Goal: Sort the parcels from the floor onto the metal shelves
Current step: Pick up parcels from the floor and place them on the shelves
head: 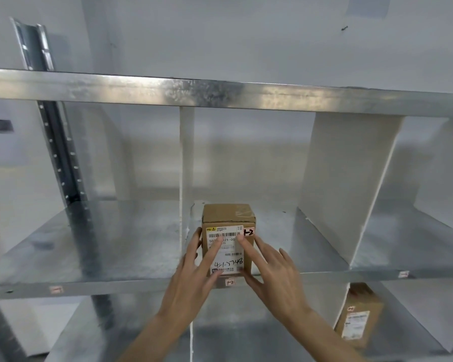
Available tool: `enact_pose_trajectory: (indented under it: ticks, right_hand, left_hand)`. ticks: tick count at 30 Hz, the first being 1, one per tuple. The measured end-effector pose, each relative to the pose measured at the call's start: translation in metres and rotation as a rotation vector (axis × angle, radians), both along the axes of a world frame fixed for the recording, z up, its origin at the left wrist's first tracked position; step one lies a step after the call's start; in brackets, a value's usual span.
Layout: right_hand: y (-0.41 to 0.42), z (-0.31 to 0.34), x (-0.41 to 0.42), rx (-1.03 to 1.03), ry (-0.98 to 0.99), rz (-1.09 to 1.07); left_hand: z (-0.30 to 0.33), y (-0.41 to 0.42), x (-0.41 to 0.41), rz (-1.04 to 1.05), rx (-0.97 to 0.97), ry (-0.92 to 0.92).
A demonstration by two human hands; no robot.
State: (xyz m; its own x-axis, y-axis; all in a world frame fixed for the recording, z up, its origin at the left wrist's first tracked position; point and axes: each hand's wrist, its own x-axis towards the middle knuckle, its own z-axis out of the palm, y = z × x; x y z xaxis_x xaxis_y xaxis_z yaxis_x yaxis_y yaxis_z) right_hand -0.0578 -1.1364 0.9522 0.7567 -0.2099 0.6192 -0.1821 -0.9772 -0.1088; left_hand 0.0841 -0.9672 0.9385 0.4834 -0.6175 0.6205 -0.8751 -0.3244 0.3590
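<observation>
A small brown cardboard parcel (229,218) with a white shipping label stands upright on the middle metal shelf (131,246), in the compartment tagged 1-2, near the front edge. My left hand (196,267) lies against its front and left side with straight fingers. My right hand (270,267) touches the front and right side, fingers straight, the index finger on the label. Neither hand curls round the parcel.
White foam dividers (186,158) (348,178) split the shelf into compartments. A second brown parcel (358,317) leans in the lower shelf at the right. A perforated steel upright (63,158) stands at the left. An upper shelf beam (220,92) crosses overhead.
</observation>
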Motion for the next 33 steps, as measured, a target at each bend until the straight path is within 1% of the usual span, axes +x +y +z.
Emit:
enact_pose_trajectory:
  ticks: [6, 12, 20, 26, 33]
  right_hand:
    - [-0.013, 0.003, 0.016, -0.038, 0.013, -0.028]
    - [-0.023, 0.003, 0.033, -0.039, 0.014, -0.045]
    - [-0.029, 0.001, 0.048, -0.03, -0.011, -0.063]
    - [-0.029, -0.002, 0.047, -0.037, -0.024, -0.059]
    - [-0.021, 0.006, 0.025, -0.059, -0.04, -0.078]
  left_hand:
    - [0.003, -0.014, 0.008, 0.015, -0.012, -0.036]
    - [0.005, -0.026, 0.018, 0.077, 0.017, 0.004]
    - [0.007, -0.034, 0.03, 0.081, -0.009, -0.004]
    - [0.006, -0.033, 0.03, 0.072, -0.029, -0.021]
    - [0.01, -0.018, 0.013, 0.078, -0.012, -0.014]
